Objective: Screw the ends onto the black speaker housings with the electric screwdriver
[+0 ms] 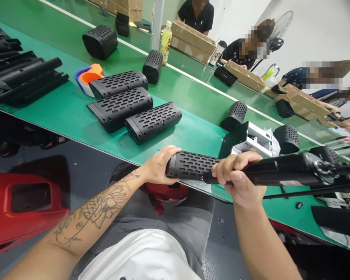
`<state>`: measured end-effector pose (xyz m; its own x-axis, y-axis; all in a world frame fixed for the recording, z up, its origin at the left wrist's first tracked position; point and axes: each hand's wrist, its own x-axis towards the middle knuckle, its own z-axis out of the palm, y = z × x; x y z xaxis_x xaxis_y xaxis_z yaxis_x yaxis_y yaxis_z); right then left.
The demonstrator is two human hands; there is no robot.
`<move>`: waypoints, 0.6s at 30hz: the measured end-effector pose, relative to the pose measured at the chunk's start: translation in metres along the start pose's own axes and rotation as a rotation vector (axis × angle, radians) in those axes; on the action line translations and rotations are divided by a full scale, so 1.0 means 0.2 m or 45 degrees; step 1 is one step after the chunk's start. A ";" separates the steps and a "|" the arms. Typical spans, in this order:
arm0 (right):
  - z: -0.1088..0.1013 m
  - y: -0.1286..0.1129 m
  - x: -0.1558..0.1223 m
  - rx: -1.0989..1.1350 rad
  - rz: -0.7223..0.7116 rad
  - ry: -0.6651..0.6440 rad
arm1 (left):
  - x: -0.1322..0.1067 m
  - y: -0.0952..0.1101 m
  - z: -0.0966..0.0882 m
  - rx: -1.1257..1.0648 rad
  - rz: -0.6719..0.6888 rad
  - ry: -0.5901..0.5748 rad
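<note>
My left hand [161, 165] grips the left end of a black perforated housing [192, 163] at the front edge of the green table. In my right hand [240, 177] is a black electric screwdriver [280, 170], its body lying level and a cable running off its right end. The driver's tip points left and meets the housing's near side, close to its right part. My right fingers cover the tool's front and some of the housing. Beyond my hands, three similar perforated housings [154, 120] lie side by side on the table.
Black curved panels [26, 79] are piled at the left. An orange and purple object [89, 77] sits behind the housings. A white metal frame [252, 142] stands right. More housings ride the green belt [189, 93]; people work across it beside cardboard boxes [192, 41]. A red stool [26, 210] is left.
</note>
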<state>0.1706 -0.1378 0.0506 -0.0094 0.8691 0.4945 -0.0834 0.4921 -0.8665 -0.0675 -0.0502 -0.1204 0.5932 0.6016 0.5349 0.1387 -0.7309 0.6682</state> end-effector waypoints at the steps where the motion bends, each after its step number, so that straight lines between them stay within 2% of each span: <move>1: 0.00 0.00 0.00 0.005 -0.001 -0.015 | 0.00 0.00 0.00 0.000 -0.002 -0.002; 5: 0.01 0.02 -0.01 0.012 0.004 -0.064 | 0.00 0.01 -0.01 0.004 0.001 -0.002; 9: 0.02 -0.01 -0.04 0.015 0.055 -0.014 | -0.02 0.01 -0.01 0.043 0.018 -0.002; 12: -0.05 -0.06 -0.01 -0.011 0.026 0.079 | -0.02 0.01 0.01 0.081 0.025 0.002; 14: -0.18 -0.08 0.04 -0.113 -0.066 0.301 | -0.01 0.01 0.03 0.085 0.024 -0.005; 17: -0.46 -0.05 0.13 -0.456 -0.321 0.858 | 0.01 0.00 0.05 0.060 0.058 -0.009; 18: -0.55 -0.02 0.16 -0.584 -0.385 0.968 | 0.02 0.00 0.05 0.047 0.071 -0.007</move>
<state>0.2808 -0.1075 0.0629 0.6157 0.4207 0.6663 0.4266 0.5330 -0.7307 -0.0567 -0.0516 -0.1236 0.6054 0.5578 0.5679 0.1345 -0.7748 0.6177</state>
